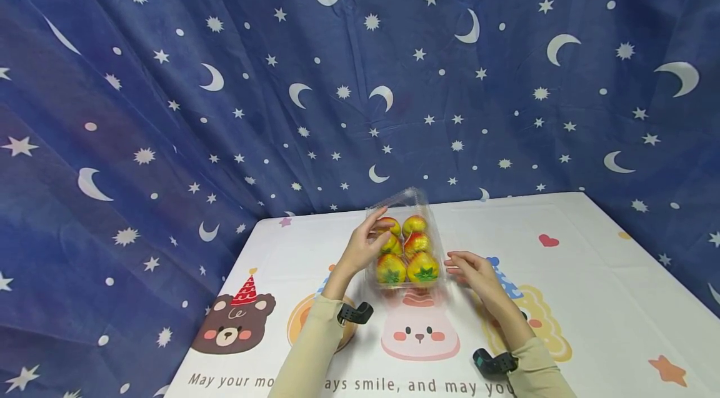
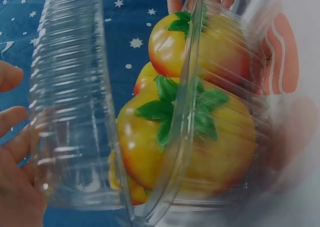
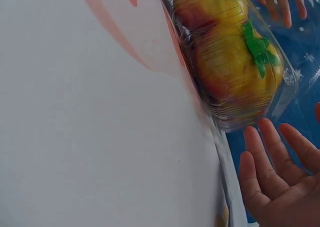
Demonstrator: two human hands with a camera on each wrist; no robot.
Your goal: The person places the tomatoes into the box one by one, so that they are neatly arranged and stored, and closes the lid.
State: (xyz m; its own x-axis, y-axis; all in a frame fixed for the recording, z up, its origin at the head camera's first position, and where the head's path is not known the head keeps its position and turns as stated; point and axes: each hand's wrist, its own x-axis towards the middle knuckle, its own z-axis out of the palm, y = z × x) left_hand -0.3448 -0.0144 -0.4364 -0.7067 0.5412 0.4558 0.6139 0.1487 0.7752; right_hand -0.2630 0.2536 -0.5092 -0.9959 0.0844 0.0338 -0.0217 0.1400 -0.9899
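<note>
A clear plastic clamshell box [image 1: 437,242] stands on the table, holding several yellow-red persimmon-like fruits [image 1: 423,267] with green leafy tops. Its ribbed lid [image 2: 67,102] is raised, tilted up at the far side. My left hand [image 1: 360,248] reaches over the box's left side, fingers spread apart over the fruits; in the left wrist view its fingers show at the lid's outer side. Beside the right wall, my right hand [image 1: 475,276] has its fingers extended, fingertips [image 3: 266,124] right at the box's end in the right wrist view.
The white tablecloth [image 1: 495,229] is printed with cartoon animals, a heart, a star and lettering. A blue curtain [image 1: 349,60] with moons and stars hangs behind and to the left. Black straps with small cameras [image 1: 495,363] sit on both wrists.
</note>
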